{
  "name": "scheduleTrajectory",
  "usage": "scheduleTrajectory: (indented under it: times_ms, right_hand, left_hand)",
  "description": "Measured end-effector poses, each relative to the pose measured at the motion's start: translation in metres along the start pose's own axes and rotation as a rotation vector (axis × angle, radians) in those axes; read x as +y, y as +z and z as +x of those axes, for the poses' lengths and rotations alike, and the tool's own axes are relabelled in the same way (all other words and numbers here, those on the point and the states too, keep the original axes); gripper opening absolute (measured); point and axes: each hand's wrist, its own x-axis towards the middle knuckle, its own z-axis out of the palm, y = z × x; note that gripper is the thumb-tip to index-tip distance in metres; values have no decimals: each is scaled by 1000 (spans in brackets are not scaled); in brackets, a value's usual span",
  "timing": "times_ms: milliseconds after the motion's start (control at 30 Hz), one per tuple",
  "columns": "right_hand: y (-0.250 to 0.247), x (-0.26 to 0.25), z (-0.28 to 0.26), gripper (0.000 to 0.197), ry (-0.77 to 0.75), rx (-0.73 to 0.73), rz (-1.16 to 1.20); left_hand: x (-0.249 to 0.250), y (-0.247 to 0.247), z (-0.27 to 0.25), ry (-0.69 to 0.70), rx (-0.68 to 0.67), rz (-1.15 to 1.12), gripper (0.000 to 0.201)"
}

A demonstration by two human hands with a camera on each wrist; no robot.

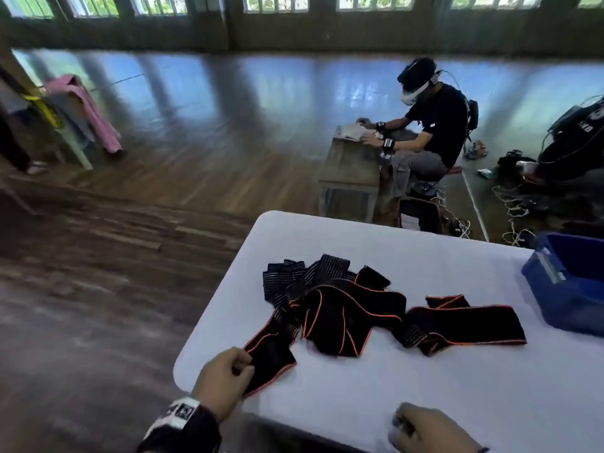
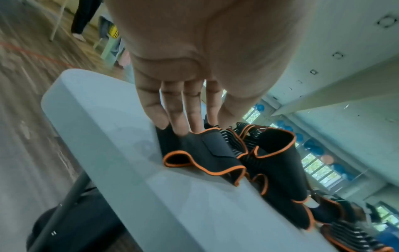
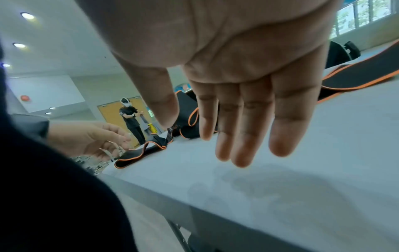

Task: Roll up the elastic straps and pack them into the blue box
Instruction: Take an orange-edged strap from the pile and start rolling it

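The left hand (image 1: pixel 225 377) is hanging over the near-left corner of the white table (image 1: pixel 425 256), its fingertips (image 2: pixel 181 131) resting on and pinching the near end of one black, orange-edged elastic strap (image 1: pixel 271 358). That end is lying close to the table's rounded left edge, with bare floor beyond it. Leading away from this grip to the right, the strap is running into the pile of straps (image 1: pixel 333 305), a loose tangle sitting mid-table; one more strap (image 1: pixel 464 325) is stretching flat further right of the pile. Past it, at the far right edge of the table, the blue box (image 1: pixel 568 289) is standing, well apart from both hands.

Between the pile and the near edge, a broad stretch of bare tabletop is lying open. The right hand (image 1: pixel 428 429) is hovering over this stretch near the front edge, fingers straight and relaxed, holding nothing.

The left wrist view is showing what the head view is blurring: the gripped strap end is rippling in waves, its orange piping (image 2: pixel 194 163) standing up off the surface, and the fingers are reaching down onto its upper fold. The right wrist view is showing the empty palm with its fingers (image 3: pixel 241 136) spread just above the table, their shadow falling on the surface below, and the left hand off to its left at the strap's end. Only the head view is taking in the box and another person (image 1: pixel 434 125) seated at a small wooden table across the floor.
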Motion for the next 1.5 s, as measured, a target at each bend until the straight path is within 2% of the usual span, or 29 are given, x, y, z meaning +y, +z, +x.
scheduleTrajectory:
  times_ms: [33, 67, 200, 333, 467, 600, 700, 833, 1000, 1100, 1200, 1300, 1400, 1500]
  right_hand:
    - [1, -15, 16, 12, -20, 13, 21]
    - [-3, -19, 18, 18, -27, 45, 26]
    - [-10, -40, 27, 30, -77, 93, -6]
    - [-19, -53, 35, 34, -97, 126, -28]
    - [-28, -62, 40, 33, -114, 139, -39]
    - [-31, -72, 46, 32, -128, 138, -45]
    - [-30, -78, 51, 31, -143, 136, -44]
    - [-31, -83, 55, 30, -154, 147, -33]
    - [-34, -89, 60, 22, -196, 144, 58]
    - [-38, -97, 62, 23, -245, 135, 242]
    - [-43, -111, 59, 31, -254, 18, 570]
    - [-48, -125, 57, 34, -276, -95, 895]
    - [-53, -133, 60, 39, -300, -17, 1037]
    - [-56, -129, 65, 20, -298, 80, 969]
  left_hand:
    - [-9, 6, 9, 19, 22, 23, 14]
    - [-19, 17, 15, -29, 19, 74, 20]
    - [-36, 31, 27, -29, -55, 198, 49]
    - [-36, 37, 27, 3, -36, 258, 61]
    - [-22, 41, 26, 173, 9, 315, 82]
    - [-9, 52, 33, 268, -47, 329, 97]
    - [-7, 61, 36, 242, -97, 366, 89]
    - [-3, 62, 32, 227, -28, 230, 69]
    - [13, 42, 21, 405, 53, -70, 58]
    - [28, 27, 11, 535, 148, -179, 55]
    - [43, 18, 2, 634, 205, -253, 53]
    - [52, 16, -3, 690, 203, -281, 54]
    - [55, 21, -9, 726, 162, -247, 60]
    - [54, 29, -14, 707, 117, -208, 69]
